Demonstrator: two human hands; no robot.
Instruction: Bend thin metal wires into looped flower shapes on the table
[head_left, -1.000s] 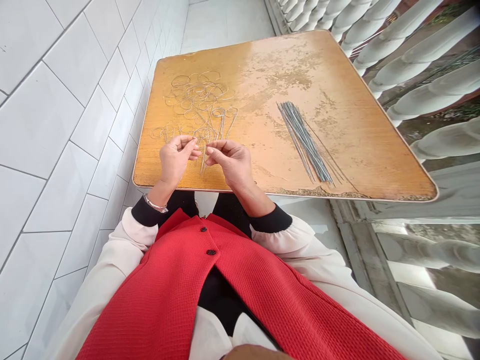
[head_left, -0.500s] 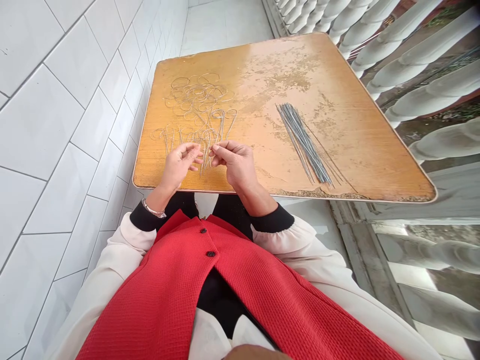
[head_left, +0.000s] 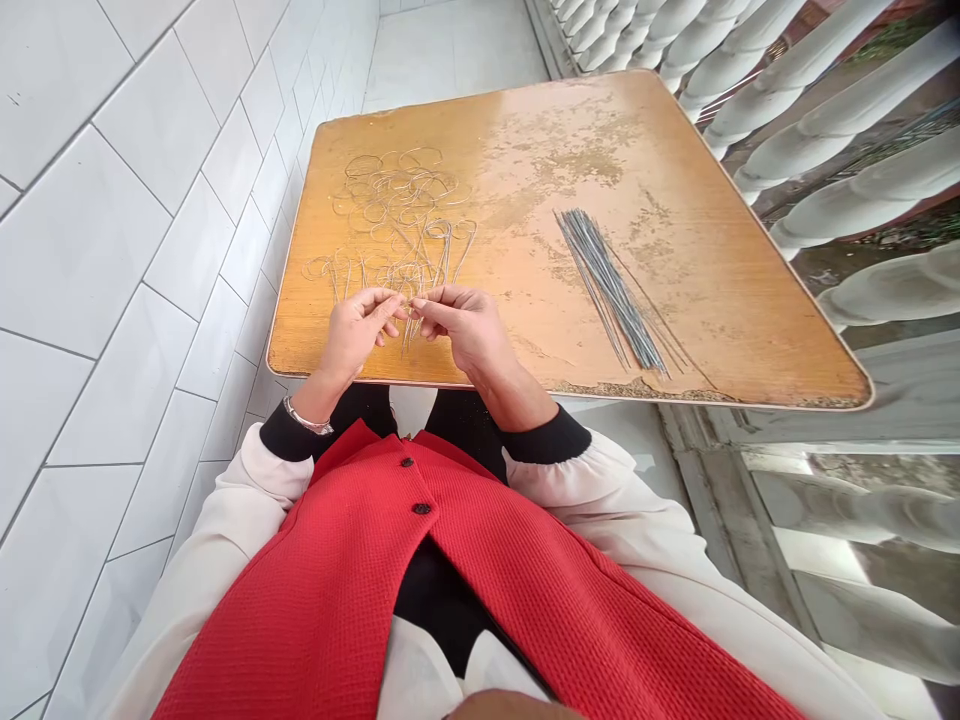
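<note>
My left hand [head_left: 356,335] and my right hand [head_left: 469,330] rest near the front edge of a worn wooden table top [head_left: 697,270], their fingertips meeting on a thin bent wire [head_left: 409,325]. Its lower end hangs below the fingers. Just beyond my fingers lies a tangled spread of looped wire pieces [head_left: 397,195], with several hairpin-shaped loops nearest my hands. Farther right, a bundle of straight grey wires [head_left: 609,290] lies on the table, out of reach of either hand's fingers.
A white tiled wall [head_left: 127,250] runs along the left side. White stone balusters [head_left: 847,190] line the right side, and a tiled floor [head_left: 450,65] lies beyond the table. A silver bracelet [head_left: 307,417] circles my left wrist.
My fingertips have drawn slightly closer together on the wire, and both hands have shifted a little. The wire piles and the straight bundle stay in place.
</note>
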